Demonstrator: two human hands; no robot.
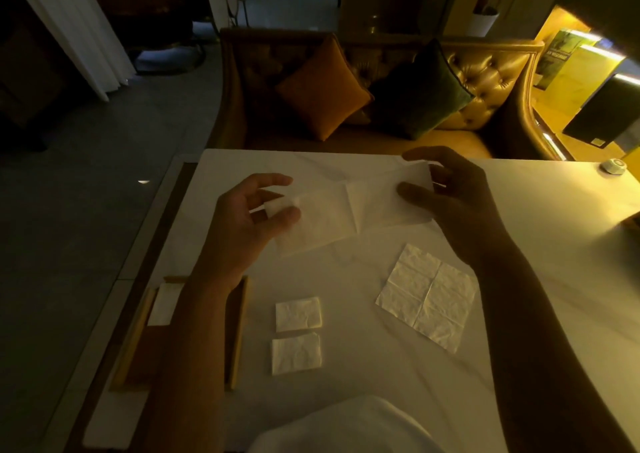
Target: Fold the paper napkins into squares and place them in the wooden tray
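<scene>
A long white napkin (349, 210), folded in half, hangs stretched above the table between both hands. My left hand (249, 220) pinches its left end and my right hand (457, 196) pinches its right end. Below, an unfolded napkin (427, 295) lies flat and creased at the right. Two folded square napkins (298, 313) (296, 353) lie one behind the other near the middle. The wooden tray (237, 331) sits at the table's left edge under my left forearm, with one white folded napkin (162, 303) inside it.
The white table (536, 244) ends at a tufted sofa with an orange cushion (320, 92) and a dark green cushion (420, 94). A small round white object (613, 167) sits at the far right corner. Grey floor lies to the left.
</scene>
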